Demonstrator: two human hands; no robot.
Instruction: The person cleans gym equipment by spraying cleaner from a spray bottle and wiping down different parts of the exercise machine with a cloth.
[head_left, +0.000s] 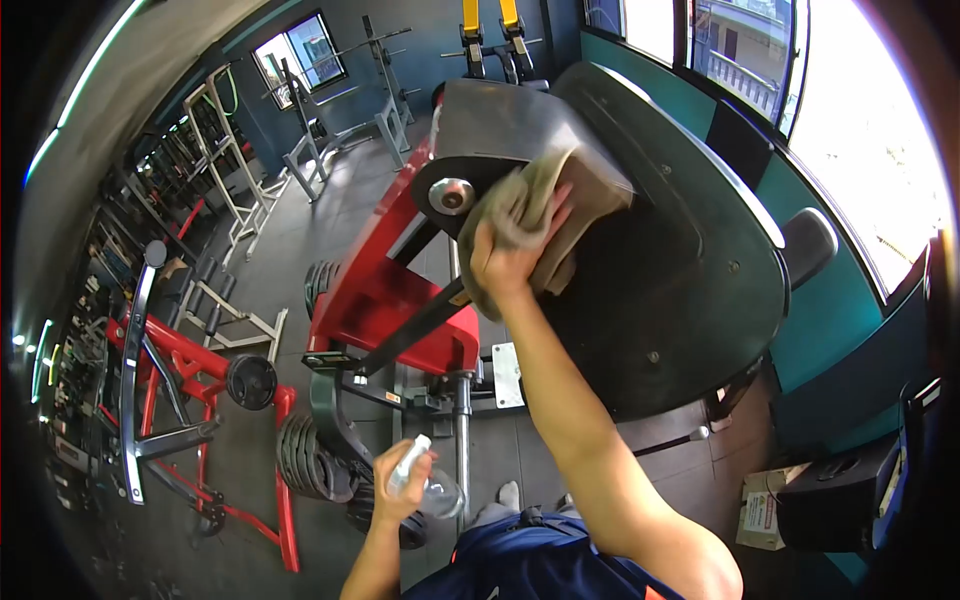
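Note:
My right hand (512,258) grips a bunched olive-brown cloth (590,205) and presses it against the exercise machine, at the edge between its black padded top (490,110) and its large dark side panel (660,290). Beside the cloth is a round silver bolt cap (451,196) on the machine. Lower down, my left hand (397,480) is wrapped around a clear spray bottle (440,495) with a white top, held near my waist. The machine's red frame (400,310) runs down to the left of my right arm. The cloth and hand are slightly blurred.
Weight plates (310,458) hang on the machine's lower left. A red-and-black machine (190,370) stands further left, with pale racks (235,160) behind it. Windows (740,50) line the right wall. A cardboard box (760,510) sits on the floor at lower right.

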